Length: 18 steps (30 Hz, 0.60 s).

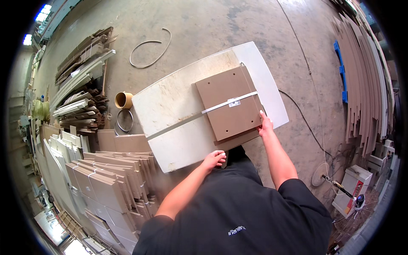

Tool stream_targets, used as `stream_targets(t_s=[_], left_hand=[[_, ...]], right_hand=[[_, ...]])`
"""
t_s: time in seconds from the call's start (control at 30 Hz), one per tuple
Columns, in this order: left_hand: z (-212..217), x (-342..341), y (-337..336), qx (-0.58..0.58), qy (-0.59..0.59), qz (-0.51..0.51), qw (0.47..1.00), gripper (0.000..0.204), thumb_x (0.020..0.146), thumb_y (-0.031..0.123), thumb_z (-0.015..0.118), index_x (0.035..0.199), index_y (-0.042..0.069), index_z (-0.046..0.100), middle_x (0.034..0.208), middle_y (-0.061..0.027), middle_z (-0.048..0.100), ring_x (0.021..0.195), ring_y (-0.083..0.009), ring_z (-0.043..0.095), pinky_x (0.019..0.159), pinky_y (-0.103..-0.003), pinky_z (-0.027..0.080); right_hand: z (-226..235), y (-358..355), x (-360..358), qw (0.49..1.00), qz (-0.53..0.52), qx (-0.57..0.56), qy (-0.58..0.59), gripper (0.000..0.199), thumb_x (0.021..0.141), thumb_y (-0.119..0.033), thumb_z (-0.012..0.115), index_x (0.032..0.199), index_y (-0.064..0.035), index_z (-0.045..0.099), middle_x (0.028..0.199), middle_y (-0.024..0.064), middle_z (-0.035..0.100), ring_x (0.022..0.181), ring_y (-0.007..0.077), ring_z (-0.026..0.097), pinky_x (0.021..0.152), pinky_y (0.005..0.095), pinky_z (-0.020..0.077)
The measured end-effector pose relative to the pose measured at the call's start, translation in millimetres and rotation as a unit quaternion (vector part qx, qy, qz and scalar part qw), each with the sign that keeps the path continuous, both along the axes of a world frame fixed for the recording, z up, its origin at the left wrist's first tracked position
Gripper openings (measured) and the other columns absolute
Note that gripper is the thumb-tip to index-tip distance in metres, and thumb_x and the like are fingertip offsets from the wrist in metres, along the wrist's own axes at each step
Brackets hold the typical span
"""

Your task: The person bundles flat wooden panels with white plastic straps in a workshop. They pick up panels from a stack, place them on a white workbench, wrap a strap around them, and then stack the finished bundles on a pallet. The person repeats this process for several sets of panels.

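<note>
- My landmark from here is the strapped stack (229,121), squarish flat brown boards with a smooth matte face and a dark round hole near each corner; it lies slightly askew on the counter
- Around its middle I see a thin, flat white strap (212,108), with a small pale label (234,102) at the centre
- I see the right hand (266,123) grasping the stack's right edge, thumb laid along the top, the other fingers mostly hidden below
- The left hand (214,159) is curled in just below the stack's near edge, apart from it; I cannot tell whether anything is pinched inside
- Under the stack, the counter (170,95) is pale and hard, scuffed with brownish smears, and a grey groove crosses it to the stack's left
- Further left of the stack I make out a hollow, tan round tube (123,100) above a thin hoop (125,120)
- Beyond the stack and to its left, a loose pale coil (165,57) curves over the stained, blotchy grey floor (204,25)
- Left of the stack and nearer the body stand tight rows of straight-edged brown panels (97,182)
</note>
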<state>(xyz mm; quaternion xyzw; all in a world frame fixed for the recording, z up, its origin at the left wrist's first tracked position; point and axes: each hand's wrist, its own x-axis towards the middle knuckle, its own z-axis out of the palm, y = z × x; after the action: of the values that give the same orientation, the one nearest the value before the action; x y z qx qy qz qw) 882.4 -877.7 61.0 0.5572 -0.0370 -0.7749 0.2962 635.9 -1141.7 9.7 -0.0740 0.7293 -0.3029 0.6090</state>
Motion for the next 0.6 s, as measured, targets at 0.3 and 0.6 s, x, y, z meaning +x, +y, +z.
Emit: stream_targets(t_s=[0.3,0.6], left_hand=[[-28.9,8.6,30.4,0.057,0.047,0.404,0.912,0.051,0.090,0.034,0.083,0.128,0.008,0.061,0.127,-0.0038,0.064,0.110,-0.0204,0.063,0.090,-0.042,0.052],[17.9,147.6,3.7,-0.071,-0.254,0.184,0.947,0.081,0.085,0.041,0.082,0.145,0.007,0.040,0.135,-0.0112,0.056,0.120,-0.0283,0.059,0.084,-0.051,0.060]], right_hand=[[70.4,172.0,47.1,0.955,0.162,0.189,-0.159,0.068,0.089,-0.048,0.079,0.141,-0.0127,0.052,0.130,0.0101,0.058,0.107,0.0288,0.061,0.091,0.0436,0.0581],[58.0,131.0,93.2,0.906,0.392,0.056,-0.151,0.068,0.087,-0.052,0.080,0.126,-0.0014,0.057,0.107,0.0050,0.066,0.098,0.0134,0.065,0.078,0.0310,0.0543]])
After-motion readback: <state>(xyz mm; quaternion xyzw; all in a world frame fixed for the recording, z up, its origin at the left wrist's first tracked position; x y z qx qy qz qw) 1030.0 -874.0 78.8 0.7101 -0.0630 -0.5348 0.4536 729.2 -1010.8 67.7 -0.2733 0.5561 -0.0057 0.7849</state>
